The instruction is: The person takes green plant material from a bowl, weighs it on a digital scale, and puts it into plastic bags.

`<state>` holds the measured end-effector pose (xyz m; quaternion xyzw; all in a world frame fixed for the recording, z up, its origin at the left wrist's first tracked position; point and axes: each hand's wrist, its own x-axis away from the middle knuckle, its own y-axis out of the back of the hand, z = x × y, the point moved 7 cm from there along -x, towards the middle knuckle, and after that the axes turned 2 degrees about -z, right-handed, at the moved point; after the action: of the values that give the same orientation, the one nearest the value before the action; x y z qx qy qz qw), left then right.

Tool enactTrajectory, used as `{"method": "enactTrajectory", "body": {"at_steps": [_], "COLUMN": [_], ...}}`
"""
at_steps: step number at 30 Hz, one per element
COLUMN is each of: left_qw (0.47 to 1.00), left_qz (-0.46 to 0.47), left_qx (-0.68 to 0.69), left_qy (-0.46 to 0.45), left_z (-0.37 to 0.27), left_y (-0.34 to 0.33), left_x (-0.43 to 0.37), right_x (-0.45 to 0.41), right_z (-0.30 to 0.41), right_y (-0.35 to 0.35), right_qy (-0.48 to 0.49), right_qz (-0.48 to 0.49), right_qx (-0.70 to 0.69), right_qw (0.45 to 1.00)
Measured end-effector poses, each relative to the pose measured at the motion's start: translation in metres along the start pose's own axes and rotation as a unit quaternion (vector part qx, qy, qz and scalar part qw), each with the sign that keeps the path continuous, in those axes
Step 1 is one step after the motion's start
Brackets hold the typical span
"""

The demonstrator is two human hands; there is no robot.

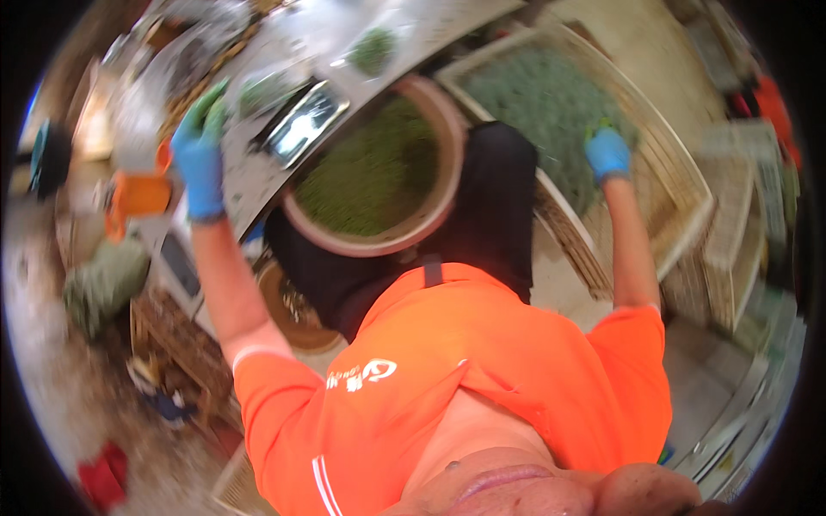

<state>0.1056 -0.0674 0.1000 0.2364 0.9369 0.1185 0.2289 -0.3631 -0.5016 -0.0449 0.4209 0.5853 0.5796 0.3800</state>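
My left hand (201,151), in a blue glove with green fingertips, is raised at the left over the table's edge. Its fingers are apart and nothing shows in them. Beside it lie a clear plastic bag with green contents (264,93) and a shiny rectangular metal plate on a black base (308,129). Between my knees is a round pink basin (458,155) of small green plant matter (374,174). My right hand (608,153), gloved alike, is over a pale plastic crate (677,174) at its pile of green-filled clear bags (542,97); its fingertips are blurred, so a grip cannot be told.
Another green-filled bag (373,51) lies on the metal table (445,29). An orange plastic cup (143,195) is left of my left hand, near clear plastic sheeting (187,71). Stacked crates (729,226) stand at the right. A brown round container (297,316) sits below the table.
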Motion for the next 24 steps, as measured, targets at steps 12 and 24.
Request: {"method": "enactTrajectory", "body": {"at_steps": [12, 24], "left_qw": [0.896, 0.967], "left_qz": [0.068, 0.091], "left_qx": [-0.409, -0.226], "left_qy": [-0.158, -0.079], "left_z": [0.018, 0.064], "left_y": [-0.032, -0.039], "left_x": [0.004, 0.0], "right_x": [0.214, 0.207], "right_z": [0.325, 0.318], "right_y": [-0.142, -0.05], "right_qy": [0.465, 0.441], "right_qz": [0.284, 0.305], "right_qx": [0.139, -0.124], "right_qw": [0.827, 0.835]}}
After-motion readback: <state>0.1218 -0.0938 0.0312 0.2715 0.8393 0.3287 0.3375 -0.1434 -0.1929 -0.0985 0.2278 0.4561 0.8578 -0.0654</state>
